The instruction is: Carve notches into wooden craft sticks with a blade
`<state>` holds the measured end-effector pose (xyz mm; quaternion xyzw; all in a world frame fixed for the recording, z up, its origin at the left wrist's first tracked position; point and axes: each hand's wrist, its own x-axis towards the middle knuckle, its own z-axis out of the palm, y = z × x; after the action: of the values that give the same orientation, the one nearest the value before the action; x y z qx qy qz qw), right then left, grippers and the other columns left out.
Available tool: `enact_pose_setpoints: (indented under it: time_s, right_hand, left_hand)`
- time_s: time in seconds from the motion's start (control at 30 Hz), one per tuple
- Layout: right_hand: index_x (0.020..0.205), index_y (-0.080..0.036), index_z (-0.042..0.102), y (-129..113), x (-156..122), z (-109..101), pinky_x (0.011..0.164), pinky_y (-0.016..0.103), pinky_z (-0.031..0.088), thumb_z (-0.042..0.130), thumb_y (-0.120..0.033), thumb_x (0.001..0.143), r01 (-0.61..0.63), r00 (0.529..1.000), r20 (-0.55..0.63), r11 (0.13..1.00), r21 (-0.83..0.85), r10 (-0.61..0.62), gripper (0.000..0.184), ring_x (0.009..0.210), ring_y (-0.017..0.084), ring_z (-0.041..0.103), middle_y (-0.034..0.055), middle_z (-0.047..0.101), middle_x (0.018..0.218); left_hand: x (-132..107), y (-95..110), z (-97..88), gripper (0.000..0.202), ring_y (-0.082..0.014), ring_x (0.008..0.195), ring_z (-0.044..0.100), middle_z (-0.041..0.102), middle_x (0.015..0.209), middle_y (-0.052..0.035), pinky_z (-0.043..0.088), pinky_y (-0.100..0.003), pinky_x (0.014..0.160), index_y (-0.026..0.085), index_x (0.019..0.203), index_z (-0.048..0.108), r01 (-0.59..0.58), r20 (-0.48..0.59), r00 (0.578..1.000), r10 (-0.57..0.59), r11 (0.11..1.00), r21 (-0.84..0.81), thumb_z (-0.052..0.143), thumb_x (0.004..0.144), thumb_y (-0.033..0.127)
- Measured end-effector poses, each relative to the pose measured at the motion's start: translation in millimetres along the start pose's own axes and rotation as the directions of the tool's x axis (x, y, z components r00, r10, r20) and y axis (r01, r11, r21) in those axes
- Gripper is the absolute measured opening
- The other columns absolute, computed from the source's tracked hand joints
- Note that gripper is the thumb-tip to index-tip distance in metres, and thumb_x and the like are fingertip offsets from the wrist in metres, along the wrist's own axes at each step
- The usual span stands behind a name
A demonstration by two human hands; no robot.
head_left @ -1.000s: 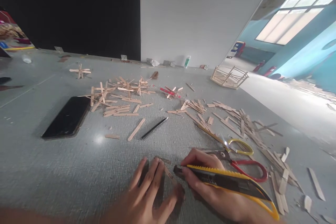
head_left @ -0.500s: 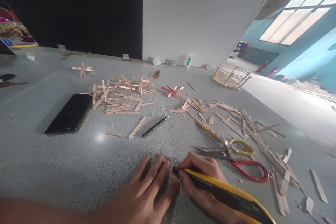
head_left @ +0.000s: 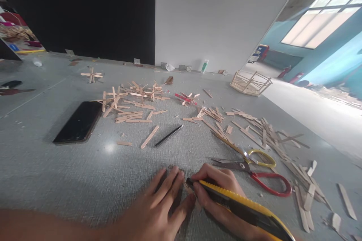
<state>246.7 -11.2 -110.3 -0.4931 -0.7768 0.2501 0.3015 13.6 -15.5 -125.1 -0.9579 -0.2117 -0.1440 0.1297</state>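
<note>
Wooden stick (head_left: 189, 188) mostly hidden beneath left hand (head_left: 158, 211); utility knife (head_left: 243, 207) cut off at bottom edge

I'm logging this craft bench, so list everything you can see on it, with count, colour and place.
phone: one, black, left on the grey table.
pen: one, black, centre.
scissors: one pair, red and yellow handles, right of the hands.
sticks: many, pale wood, scattered mid-table and along the right.
stick frame: one, pale wood, far right edge.
tube: one, white and green, by the back wall.
knife: one, yellow and black, in the right hand.
stick piece: one, pale wood, at the knife tip, mostly hidden.
left hand: flat, pressing beside the piece.
right hand: gripping the knife.
</note>
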Motion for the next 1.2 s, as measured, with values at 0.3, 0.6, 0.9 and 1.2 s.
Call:
enact_pose_setpoints:
  time_s: [0.3, 0.6, 0.9, 1.2]
  right_hand:
    - [0.083, -0.025, 0.064, 0.9, -3.1, -0.2, 0.056, 0.025, 0.044, 0.058, -0.025, 0.094, -0.005, 1.0, 0.014, 1.0, 0.016, 0.005, 0.012, 0.052, 0.012, 0.06, -0.0053, 0.067, 0.063]
    - [0.084, -0.025, 0.064, 1.9, -1.9, 0.3, 0.057, 0.025, 0.046, 0.059, -0.024, 0.093, -0.008, 1.0, 0.006, 1.0, 0.003, 0.008, 0.011, 0.055, 0.013, 0.062, -0.0046, 0.068, 0.065]
    - [0.085, -0.024, 0.066, -2.6, -2.1, -0.3, 0.056, 0.024, 0.046, 0.058, -0.023, 0.094, 0.002, 1.0, -0.013, 1.0, 0.01, -0.002, 0.012, 0.054, 0.013, 0.062, -0.0039, 0.07, 0.065]
    - [0.083, -0.024, 0.062, -1.6, -2.6, 0.8, 0.055, 0.023, 0.046, 0.056, -0.02, 0.095, 0.028, 1.0, -0.007, 1.0, 0.01, -0.028, 0.014, 0.053, 0.012, 0.06, -0.0054, 0.067, 0.062]
  left_hand:
    - [2.4, 0.9, 2.1, 0.047, -0.0362, 0.124, 0.069, 0.071, 0.134, -0.0221, 0.056, -0.048, 0.1, 0.011, 0.144, 0.059, 0.005, -0.013, 1.0, -0.005, 1.0, 0.027, 0.037, 0.109, 0.033]
    - [1.7, 1.2, 2.0, 0.047, -0.037, 0.124, 0.069, 0.07, 0.135, -0.0225, 0.056, -0.05, 0.098, 0.01, 0.144, 0.059, -0.008, -0.003, 1.0, 0.008, 1.0, 0.026, 0.034, 0.109, 0.03]
    - [1.4, 4.1, 5.8, 0.047, -0.0372, 0.124, 0.069, 0.07, 0.135, -0.0227, 0.055, -0.05, 0.098, 0.01, 0.143, 0.059, 0.018, -0.02, 1.0, -0.017, 0.999, 0.042, 0.029, 0.111, 0.026]
    - [4.2, 0.9, 1.4, 0.048, -0.0364, 0.125, 0.069, 0.069, 0.136, -0.0218, 0.057, -0.047, 0.098, 0.009, 0.144, 0.057, -0.039, 0.023, 0.999, 0.038, 0.995, 0.091, 0.029, 0.109, 0.026]
